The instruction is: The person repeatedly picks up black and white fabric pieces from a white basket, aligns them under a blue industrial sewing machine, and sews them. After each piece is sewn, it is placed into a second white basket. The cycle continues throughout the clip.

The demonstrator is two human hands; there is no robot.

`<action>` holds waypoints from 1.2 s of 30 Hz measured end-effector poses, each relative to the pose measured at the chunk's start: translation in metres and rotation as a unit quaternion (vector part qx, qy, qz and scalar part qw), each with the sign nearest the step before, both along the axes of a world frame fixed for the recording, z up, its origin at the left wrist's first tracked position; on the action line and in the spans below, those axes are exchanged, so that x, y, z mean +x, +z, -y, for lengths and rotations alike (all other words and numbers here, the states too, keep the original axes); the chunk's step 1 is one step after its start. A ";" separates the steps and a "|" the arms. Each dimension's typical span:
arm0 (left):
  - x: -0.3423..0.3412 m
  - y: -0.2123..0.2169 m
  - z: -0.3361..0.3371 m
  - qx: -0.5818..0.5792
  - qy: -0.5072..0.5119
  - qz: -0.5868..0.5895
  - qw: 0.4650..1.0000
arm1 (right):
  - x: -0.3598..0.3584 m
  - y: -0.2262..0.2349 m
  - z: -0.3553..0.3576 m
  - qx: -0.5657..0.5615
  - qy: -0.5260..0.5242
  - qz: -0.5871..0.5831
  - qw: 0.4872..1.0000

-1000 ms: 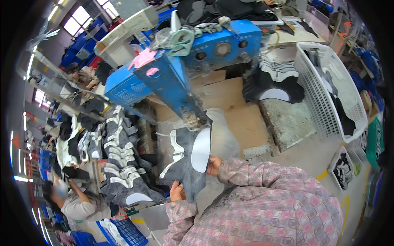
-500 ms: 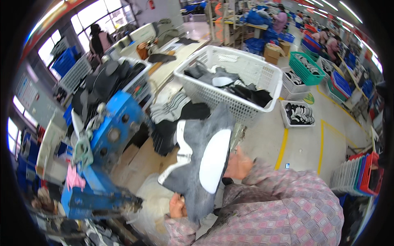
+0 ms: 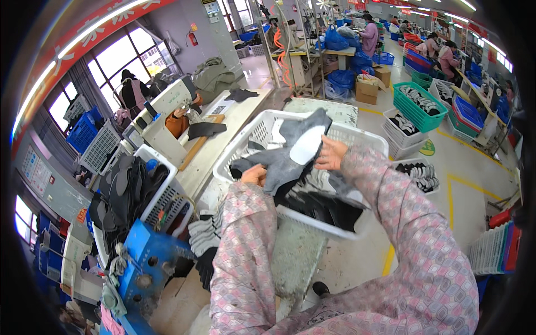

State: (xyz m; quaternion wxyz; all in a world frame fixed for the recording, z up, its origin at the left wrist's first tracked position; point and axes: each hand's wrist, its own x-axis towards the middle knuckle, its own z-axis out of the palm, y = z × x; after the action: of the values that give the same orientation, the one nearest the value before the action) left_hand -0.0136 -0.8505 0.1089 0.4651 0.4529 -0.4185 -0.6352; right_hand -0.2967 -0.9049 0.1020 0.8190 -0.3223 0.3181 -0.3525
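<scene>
A grey shoe upper (image 3: 282, 166) with a white oval patch (image 3: 307, 146) is stretched between my two hands over a white plastic basket (image 3: 312, 223). My left hand (image 3: 255, 175) pinches its left lower edge, fingers closed. At the right edge, beside the patch, my right hand (image 3: 333, 154) grips it; some of those fingers are hidden behind the piece. Dark and light fabric pieces (image 3: 324, 198) fill the basket under it. Left of my left forearm lies a stack of grey-and-black pieces (image 3: 204, 237), partly covered by the sleeve.
A blue machine (image 3: 142, 262) stands at my lower left, next to a basket of dark pieces (image 3: 125, 195). Beyond is a sewing machine (image 3: 167, 114) on a table, with a person's hand there. Green (image 3: 417, 106) and white baskets stand on the floor at right.
Both hands have carried the grey shoe upper from beside the blue machine forward, over the white basket. The head view has tilted up, and both forearms now reach out farther.
</scene>
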 end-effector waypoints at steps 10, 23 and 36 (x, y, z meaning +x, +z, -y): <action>0.004 -0.043 0.036 0.055 0.102 0.243 0.963 | 0.031 -0.102 0.048 0.101 -0.004 0.025 0.995; 0.142 -0.085 -0.229 -0.095 0.512 0.235 0.821 | -0.024 0.068 -0.134 -0.396 0.253 0.045 0.882; 0.155 -0.267 -0.316 0.050 0.608 0.233 0.758 | 0.267 -0.162 -0.141 -0.511 -0.111 -0.314 0.793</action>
State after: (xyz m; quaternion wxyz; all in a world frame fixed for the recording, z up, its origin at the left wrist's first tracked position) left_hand 0.1411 -0.5344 -0.1586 0.6187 0.7683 -0.1184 -0.1140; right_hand -0.0299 -0.7643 -0.0596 0.3458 -0.7491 0.3651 -0.4313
